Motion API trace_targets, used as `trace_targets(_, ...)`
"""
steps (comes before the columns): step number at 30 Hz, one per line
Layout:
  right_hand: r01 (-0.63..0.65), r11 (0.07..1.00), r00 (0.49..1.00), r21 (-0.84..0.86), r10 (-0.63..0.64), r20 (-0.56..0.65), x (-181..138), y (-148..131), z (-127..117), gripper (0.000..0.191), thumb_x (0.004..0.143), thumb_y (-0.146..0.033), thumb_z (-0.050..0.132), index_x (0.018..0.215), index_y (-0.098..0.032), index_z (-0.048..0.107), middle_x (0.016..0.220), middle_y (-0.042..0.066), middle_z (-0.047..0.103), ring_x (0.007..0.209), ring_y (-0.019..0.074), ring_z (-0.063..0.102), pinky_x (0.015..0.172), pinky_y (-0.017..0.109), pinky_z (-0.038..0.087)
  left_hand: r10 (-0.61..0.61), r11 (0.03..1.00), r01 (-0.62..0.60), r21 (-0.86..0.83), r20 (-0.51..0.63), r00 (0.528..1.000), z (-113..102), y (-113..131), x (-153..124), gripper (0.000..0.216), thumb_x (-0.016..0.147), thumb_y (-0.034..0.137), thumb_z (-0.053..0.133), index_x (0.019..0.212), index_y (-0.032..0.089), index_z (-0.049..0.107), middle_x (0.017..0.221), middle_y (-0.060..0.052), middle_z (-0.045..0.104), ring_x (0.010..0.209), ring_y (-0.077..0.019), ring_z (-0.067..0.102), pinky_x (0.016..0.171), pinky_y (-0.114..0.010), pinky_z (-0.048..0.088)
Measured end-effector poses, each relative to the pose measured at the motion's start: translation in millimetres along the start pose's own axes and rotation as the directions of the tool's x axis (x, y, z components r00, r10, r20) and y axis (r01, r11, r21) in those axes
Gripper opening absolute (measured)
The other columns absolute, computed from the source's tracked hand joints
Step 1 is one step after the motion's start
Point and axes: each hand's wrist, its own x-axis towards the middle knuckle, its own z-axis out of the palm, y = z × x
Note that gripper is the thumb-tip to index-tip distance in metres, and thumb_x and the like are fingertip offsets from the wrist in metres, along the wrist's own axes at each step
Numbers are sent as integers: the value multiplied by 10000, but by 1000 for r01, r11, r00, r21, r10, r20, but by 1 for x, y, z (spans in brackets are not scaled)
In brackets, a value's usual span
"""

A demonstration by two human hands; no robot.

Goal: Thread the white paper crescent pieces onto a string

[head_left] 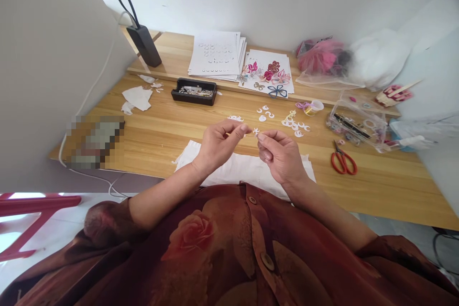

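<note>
A small white cut-out piece [256,131] is pinched between the thumb and fingertips of my right hand [281,150], above the table. My left hand [221,142] is closed in a pinch just left of that piece. Whatever its fingertips hold is too small to make out. Past my left hand lie more white cut-outs [235,118], partly hidden by it. Several loose crescent and round white pieces [263,118] are scattered beyond my hands. Another cluster of crescents [296,126] lies to the right. Under both wrists spreads a white cloth [241,167].
Red-handled scissors [343,161] lie at right, near a clear plastic box [355,117]. A thread spool [313,107] stands behind. Further back are a black bead tray [193,92], paper sheets [215,55] and flower ornaments [268,75]. Paper scraps [136,98] lie at left.
</note>
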Motion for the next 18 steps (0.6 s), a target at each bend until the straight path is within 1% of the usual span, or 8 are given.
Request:
trace_targets(1, 2, 1000, 1000, -4, -2, -3, 0, 0, 0, 248, 648, -319, 912, 707, -207, 698, 584, -48, 592, 435, 36, 376, 431, 222, 224, -14, 1000, 15, -17, 1, 1000, -2, 0, 1, 321, 953, 475, 692, 874, 195, 825, 845, -69, 764, 743, -147, 659, 577, -241, 521)
trace_targets(3, 4, 1000, 1000, -20, -4, -7, 0, 0, 0, 243, 655, -324, 904, 713, -207, 698, 593, -42, 603, 436, 38, 374, 429, 227, 225, -12, 999, 12, -45, 4, 1000, -4, 2, 2, 295, 946, 445, 697, 894, 188, 832, 950, -88, 766, 770, -148, 666, 560, -232, 544)
trace_targets(5, 3, 999, 1000, -33, -4, -11, 0, -1, 1, 236, 663, -327, 897, 716, -208, 700, 593, -40, 602, 438, 41, 372, 427, 231, 224, 15, 998, -14, -64, 10, 1000, -3, 4, 2, 224, 918, 380, 727, 921, 186, 838, 1079, -104, 758, 828, -152, 686, 576, -229, 581)
trace_targets(7, 7, 999, 1000, -40, -8, -12, 0, -1, 1, 232, 669, -329, 895, 715, -208, 702, 583, -44, 590, 437, 41, 365, 426, 233, 222, 31, 996, -30, -81, 19, 999, -1, 6, 3, 180, 880, 334, 765, 953, 187, 839, 1137, -111, 747, 863, -156, 702, 604, -234, 612)
trace_targets(10, 16, 999, 1000, -40, -16, -3, 0, -1, 2, 232, 666, -333, 897, 712, -208, 707, 568, -48, 575, 434, 41, 366, 428, 232, 219, 14, 995, -10, -103, 40, 999, 3, 7, 3, 196, 867, 360, 789, 920, 176, 828, 1094, -112, 754, 870, -165, 709, 614, -243, 620)
trace_targets(13, 22, 999, 1000, -33, -22, 4, 1, -1, 2, 228, 666, -327, 896, 703, -209, 706, 564, -51, 573, 432, 40, 371, 431, 230, 220, 11, 995, -5, -97, 68, 998, 5, 8, 4, 262, 909, 408, 753, 781, 182, 789, 933, -88, 765, 856, -175, 704, 674, -283, 619)
trace_targets(15, 21, 999, 1000, -31, -21, 4, 1, -1, 2, 224, 673, -323, 892, 701, -208, 702, 569, -52, 574, 431, 38, 371, 431, 230, 222, 36, 997, -31, -65, 74, 997, 5, 8, 5, 277, 917, 373, 744, 704, 197, 758, 849, -68, 761, 868, -181, 703, 775, -320, 614)
trace_targets(18, 18, 999, 1000, -31, -18, 1, 2, -1, 2, 227, 677, -328, 889, 708, -207, 699, 569, -53, 567, 435, 40, 371, 429, 231, 222, 32, 997, -27, -66, 74, 997, 5, 6, 6, 170, 882, 299, 759, 741, 206, 782, 878, -61, 777, 877, -175, 707, 856, -339, 593)
